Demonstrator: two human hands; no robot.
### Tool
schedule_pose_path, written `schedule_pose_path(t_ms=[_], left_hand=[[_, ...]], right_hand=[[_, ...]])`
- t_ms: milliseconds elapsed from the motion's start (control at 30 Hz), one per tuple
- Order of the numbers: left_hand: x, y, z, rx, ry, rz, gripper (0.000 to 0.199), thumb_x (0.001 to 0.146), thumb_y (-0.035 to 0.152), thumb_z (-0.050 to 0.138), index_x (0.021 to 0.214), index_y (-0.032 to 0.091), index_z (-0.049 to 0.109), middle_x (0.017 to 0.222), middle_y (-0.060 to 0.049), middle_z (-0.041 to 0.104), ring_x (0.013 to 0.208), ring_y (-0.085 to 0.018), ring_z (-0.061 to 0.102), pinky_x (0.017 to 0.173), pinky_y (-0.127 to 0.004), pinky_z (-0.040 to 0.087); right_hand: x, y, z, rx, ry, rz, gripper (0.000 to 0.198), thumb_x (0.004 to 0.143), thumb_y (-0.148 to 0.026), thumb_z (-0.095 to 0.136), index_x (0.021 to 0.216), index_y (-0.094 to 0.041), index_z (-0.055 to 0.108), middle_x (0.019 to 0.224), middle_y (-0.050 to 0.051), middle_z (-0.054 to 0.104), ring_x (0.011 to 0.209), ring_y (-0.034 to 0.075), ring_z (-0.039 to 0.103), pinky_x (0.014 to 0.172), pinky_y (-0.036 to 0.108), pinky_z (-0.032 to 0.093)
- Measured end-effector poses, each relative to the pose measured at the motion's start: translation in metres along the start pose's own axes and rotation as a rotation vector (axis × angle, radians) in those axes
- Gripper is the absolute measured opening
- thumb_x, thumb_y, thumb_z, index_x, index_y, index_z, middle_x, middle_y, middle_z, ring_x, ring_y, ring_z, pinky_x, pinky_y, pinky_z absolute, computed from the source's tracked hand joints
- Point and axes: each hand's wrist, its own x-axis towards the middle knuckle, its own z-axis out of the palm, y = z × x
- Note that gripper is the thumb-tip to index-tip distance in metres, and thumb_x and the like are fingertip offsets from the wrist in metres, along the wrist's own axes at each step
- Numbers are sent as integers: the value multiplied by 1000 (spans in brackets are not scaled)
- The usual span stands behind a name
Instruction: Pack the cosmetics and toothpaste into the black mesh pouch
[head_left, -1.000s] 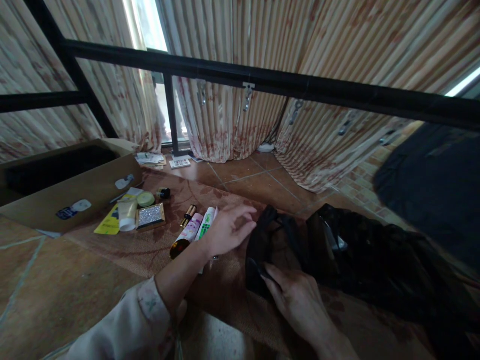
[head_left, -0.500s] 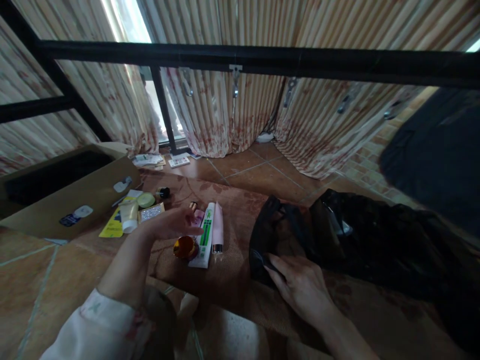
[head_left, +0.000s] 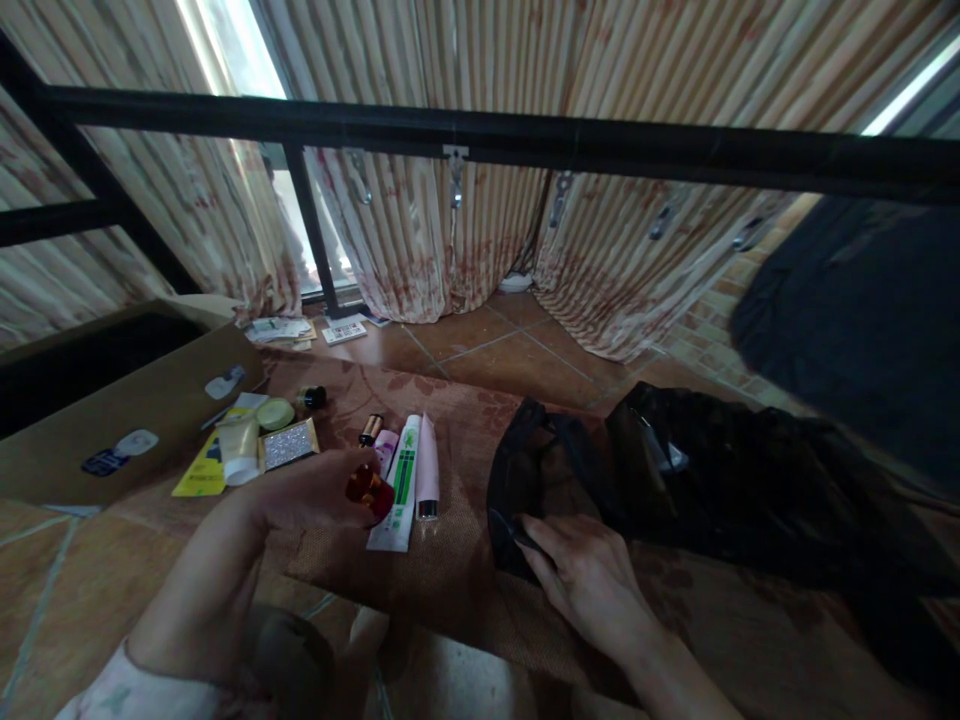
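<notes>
My left hand [head_left: 319, 488] has its fingers curled around a small amber jar [head_left: 369, 495], with part of the jar covered by the hand. Just right of it lie a white and green tube [head_left: 401, 487] and a pale pink tube with a silver cap [head_left: 427, 470]. Behind the jar is a small dark and gold bottle [head_left: 370, 430], next to a partly covered purple-pink item [head_left: 386, 447]. On the right, my right hand [head_left: 589, 575] pinches the near edge of a black bag [head_left: 514, 490], whose mouth gapes toward the tubes.
Left of my hand are a glittery square case [head_left: 289, 444], a cream tube [head_left: 239, 450], a yellow packet [head_left: 196, 473], a green round container [head_left: 275, 413] and a black-lidded jar [head_left: 311, 397]. A cardboard box [head_left: 172, 400] stands beyond. A black bar [head_left: 487, 128] crosses before curtains.
My left hand has come back from above the tubes and closed around the amber jar. My right hand keeps its hold on the bag's edge. The view has shifted slightly.
</notes>
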Motion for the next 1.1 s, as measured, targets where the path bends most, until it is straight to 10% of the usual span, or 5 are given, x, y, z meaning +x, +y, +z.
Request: schedule_pose_path(t_ms=[233,433,633,1100], left_hand=[[31,40,14,-875,-26,336,42,68,24,69,110,18,62,98,-5,67,84,-18,61,72,-26,46],[64,70,60,-1505,-264,332,46,78,36,52,116,11,61,95,-13,68,80,-21,61,62,-27,43],[68,79,70,-1617,-436,317,56,82,48,52,124,11,57,107,-17,64,69,-14,55,62,-25,39],[76,77,75,-1467,-267,343,52,82,37,56,131,18,52,103,-12,66,81,-17,58,59,-22,40]], right_hand=[[1,-3,-1,49,12,8,15,90,-24,51,100,-24,63,72,-1,64,65,15,55,67,27,31],[-1,-1,-1,98,57,19,13,89,-23,53,97,-24,63,72,0,63,64,14,54,64,26,31],[-2,0,1,139,46,34,14,89,-23,53,99,-25,63,74,-1,65,66,14,55,64,26,31],[-2,1,2,137,69,22,14,89,-21,52,97,-25,62,76,-1,65,66,14,56,65,26,32]])
